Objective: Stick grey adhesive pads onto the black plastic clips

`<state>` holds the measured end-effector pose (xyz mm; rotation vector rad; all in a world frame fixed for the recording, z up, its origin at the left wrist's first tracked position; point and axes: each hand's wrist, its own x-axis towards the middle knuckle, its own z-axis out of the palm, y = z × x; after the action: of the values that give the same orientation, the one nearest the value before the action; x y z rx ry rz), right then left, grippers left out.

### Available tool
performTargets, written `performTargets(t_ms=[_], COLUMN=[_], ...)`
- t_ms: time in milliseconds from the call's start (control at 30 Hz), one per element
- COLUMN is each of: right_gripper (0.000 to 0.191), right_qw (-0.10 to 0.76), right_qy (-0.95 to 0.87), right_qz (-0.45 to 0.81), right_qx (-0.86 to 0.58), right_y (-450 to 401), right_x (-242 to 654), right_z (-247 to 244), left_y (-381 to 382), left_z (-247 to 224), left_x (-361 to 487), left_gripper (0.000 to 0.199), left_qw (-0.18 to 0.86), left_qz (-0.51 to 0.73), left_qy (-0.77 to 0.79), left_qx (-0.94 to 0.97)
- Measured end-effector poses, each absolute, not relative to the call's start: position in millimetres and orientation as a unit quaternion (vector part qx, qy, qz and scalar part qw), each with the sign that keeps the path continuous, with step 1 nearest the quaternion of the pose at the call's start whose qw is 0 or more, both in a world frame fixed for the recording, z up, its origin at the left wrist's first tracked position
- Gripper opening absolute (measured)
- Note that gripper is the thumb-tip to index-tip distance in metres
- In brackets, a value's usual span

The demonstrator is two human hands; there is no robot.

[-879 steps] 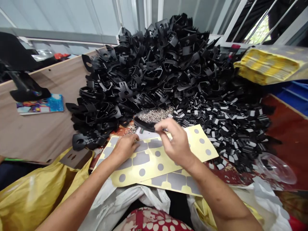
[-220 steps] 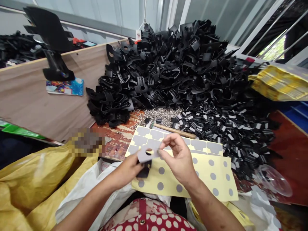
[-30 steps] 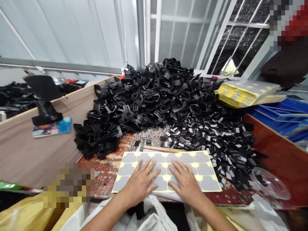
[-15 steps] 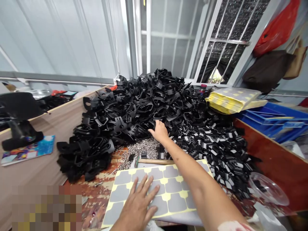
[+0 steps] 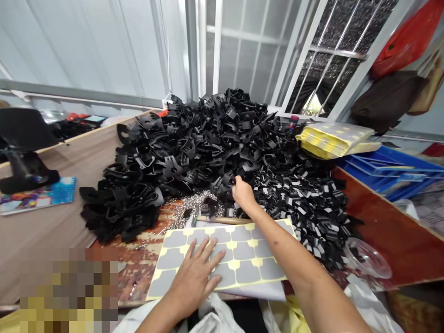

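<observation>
My left hand point(image 5: 198, 275) lies flat, fingers spread, on a yellow sheet of grey adhesive pads point(image 5: 243, 252) at the near edge of the table. My right hand point(image 5: 243, 194) reaches over the sheet to the foot of a big heap of black plastic parts point(image 5: 208, 138), and its fingers are curled on one black part point(image 5: 225, 183) there. A wooden-handled hammer point(image 5: 222, 220) lies just beyond the sheet, below my right wrist.
Small metal rivets point(image 5: 192, 203) are piled by the hammer. Small black clips with white pads point(image 5: 305, 203) spread to the right. A stack of yellow sheets point(image 5: 333, 138), blue crates point(image 5: 388, 169), a clear plastic cup point(image 5: 367, 259) and a notebook point(image 5: 38, 196) surround them.
A second ago both hands lay flat on the sheet. My right hand then reached to the heap and now has drawn slightly back with its fingers curled on a part. The left hand stayed.
</observation>
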<state>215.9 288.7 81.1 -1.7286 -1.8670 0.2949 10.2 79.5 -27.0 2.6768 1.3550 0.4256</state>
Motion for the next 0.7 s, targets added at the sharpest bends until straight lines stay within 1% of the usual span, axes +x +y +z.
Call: performTargets(t_ms=[100, 167, 233, 300, 367, 433, 467, 533, 633, 700], right_gripper=[0.028, 0.032, 0.035, 0.035, 0.031, 0.025, 0.023, 0.023, 0.026, 0.026], right_qw=[0.341, 0.356, 0.343, 0.31, 0.28, 0.266, 0.264, 0.26, 0.294, 0.335], right_qy=[-0.655, -0.646, -0.652, -0.655, -0.64, -0.632, -0.637, -0.672, -0.721, -0.725], right_qz=[0.186, 0.257, 0.333, 0.426, 0.519, 0.57, 0.572, 0.534, 0.397, 0.303], right_qx=[-0.649, -0.624, -0.588, -0.542, -0.492, -0.453, -0.444, -0.442, -0.486, -0.52], right_y=[274, 252, 219, 180, 144, 118, 108, 94, 75, 60], right_x=[226, 229, 227, 221, 211, 201, 199, 202, 225, 244], right_z=[80, 77, 68, 55, 42, 31, 29, 27, 29, 25], left_y=[81, 83, 86, 89, 90, 89, 88, 85, 83, 85], left_z=[-23, -21, -18, -14, -7, 3, 9, 17, 23, 23], left_x=[9, 4, -2, -8, -8, -1, 4, 18, 33, 39], left_gripper=[0.056, 0.057, 0.062, 0.072, 0.081, 0.085, 0.084, 0.074, 0.06, 0.058], left_qw=[0.106, 0.171, 0.262, 0.366, 0.461, 0.534, 0.556, 0.583, 0.61, 0.624], left_qz=[0.157, 0.197, 0.269, 0.347, 0.406, 0.438, 0.448, 0.465, 0.488, 0.503], left_qy=[0.451, 0.459, 0.477, 0.484, 0.463, 0.43, 0.425, 0.434, 0.454, 0.46], left_qx=[0.872, 0.849, 0.795, 0.715, 0.639, 0.581, 0.556, 0.506, 0.429, 0.381])
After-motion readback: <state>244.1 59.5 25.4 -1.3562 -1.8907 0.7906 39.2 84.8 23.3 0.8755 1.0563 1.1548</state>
